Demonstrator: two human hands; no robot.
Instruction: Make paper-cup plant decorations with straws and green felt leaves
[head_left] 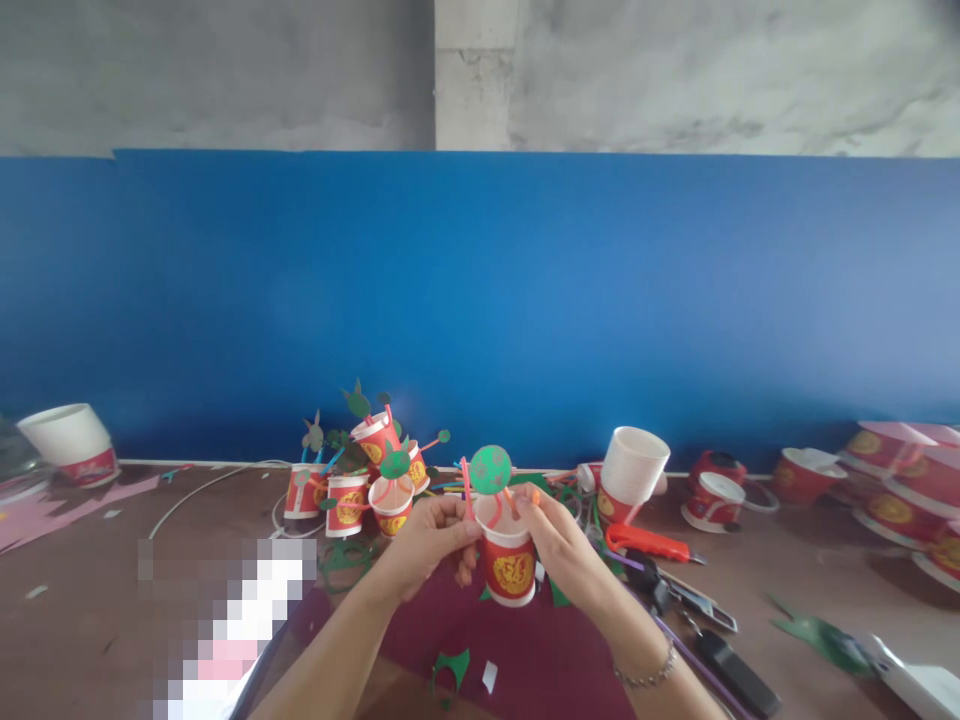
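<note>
A red and white paper cup (511,572) with a gold emblem is held upright in the middle. A spotted green paper disc (491,470) stands above its rim, with pink and orange straws around it. My left hand (442,540) is closed at the cup's left rim, its thumb and fingers pinching near a pink straw. On the other side, my right hand (551,525) has its fingers pressed together at the right rim, by an orange straw tip. The exact grip of its fingertips is partly hidden.
Decorated cups (346,503) cluster behind on the left. Stacked white cups (634,465), an orange cutter (649,543), a black object (727,660) and green-handled scissors (832,640) lie to the right. Green paper scraps (452,668) lie in front. A blue partition (480,300) stands behind.
</note>
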